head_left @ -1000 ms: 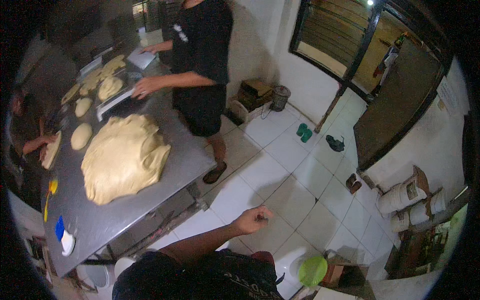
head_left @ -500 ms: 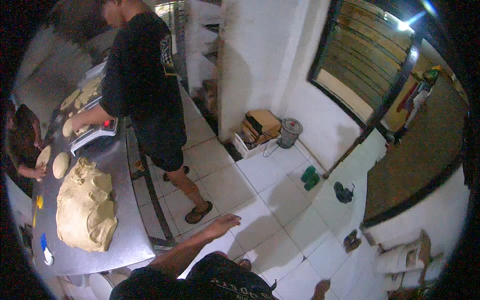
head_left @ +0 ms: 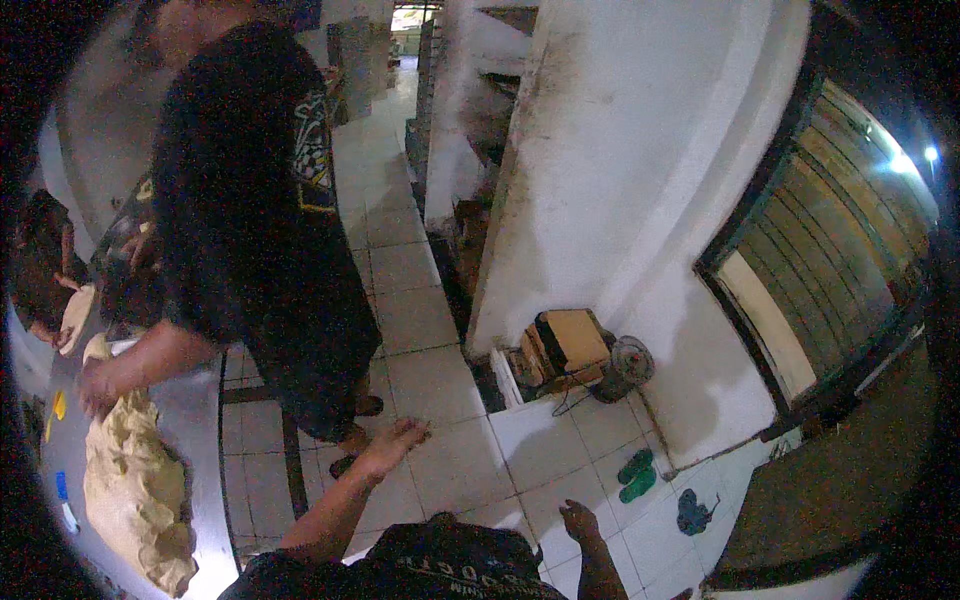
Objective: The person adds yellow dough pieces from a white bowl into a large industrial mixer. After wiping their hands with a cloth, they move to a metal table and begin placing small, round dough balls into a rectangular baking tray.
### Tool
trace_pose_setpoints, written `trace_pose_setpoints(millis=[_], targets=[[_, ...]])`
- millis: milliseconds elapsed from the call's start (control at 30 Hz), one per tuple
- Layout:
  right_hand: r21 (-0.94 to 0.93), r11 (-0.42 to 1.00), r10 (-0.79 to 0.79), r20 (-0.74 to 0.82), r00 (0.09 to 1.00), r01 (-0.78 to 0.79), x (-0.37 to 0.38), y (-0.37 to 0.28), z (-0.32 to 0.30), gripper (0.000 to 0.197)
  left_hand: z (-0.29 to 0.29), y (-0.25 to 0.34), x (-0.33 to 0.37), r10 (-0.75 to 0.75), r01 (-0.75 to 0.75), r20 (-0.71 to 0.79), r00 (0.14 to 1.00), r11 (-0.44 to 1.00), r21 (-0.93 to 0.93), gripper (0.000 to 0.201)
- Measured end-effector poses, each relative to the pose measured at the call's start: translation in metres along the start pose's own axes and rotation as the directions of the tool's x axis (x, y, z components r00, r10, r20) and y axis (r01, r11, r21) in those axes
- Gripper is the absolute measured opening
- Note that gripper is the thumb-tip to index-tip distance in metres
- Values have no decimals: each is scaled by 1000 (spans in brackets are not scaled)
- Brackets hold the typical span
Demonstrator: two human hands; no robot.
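A head-worn fisheye looks down across both hands (head_left: 395,449) (head_left: 579,522).

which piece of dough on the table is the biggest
The lumpy pale dough mass at the near end of the metal table. It is far larger than the other visible pieces, such as the smooth oblong dough piece farther along the left side.

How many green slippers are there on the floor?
2. One green slipper lies near the wall; the other slipper is beside it, lower in the picture. Both are up and right of the right hand. Others may be hidden.
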State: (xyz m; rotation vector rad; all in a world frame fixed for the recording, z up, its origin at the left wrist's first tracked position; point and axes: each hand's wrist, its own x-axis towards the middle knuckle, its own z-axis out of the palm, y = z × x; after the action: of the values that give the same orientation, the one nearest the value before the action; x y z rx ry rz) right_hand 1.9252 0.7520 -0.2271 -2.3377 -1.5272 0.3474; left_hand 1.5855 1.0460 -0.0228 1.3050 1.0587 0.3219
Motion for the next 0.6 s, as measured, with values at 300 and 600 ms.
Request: trace_pose_setpoints(millis=[300,600], targets=[[281,959,-25,195,981,-31,232,8,26,37,-28,92,234,227,-251,-224,948,964,-85,48],[265,745,-634,-3,773,612,591,-176,-24,41,-131,170,363,205,-422,-513,833,836,-352,47]])
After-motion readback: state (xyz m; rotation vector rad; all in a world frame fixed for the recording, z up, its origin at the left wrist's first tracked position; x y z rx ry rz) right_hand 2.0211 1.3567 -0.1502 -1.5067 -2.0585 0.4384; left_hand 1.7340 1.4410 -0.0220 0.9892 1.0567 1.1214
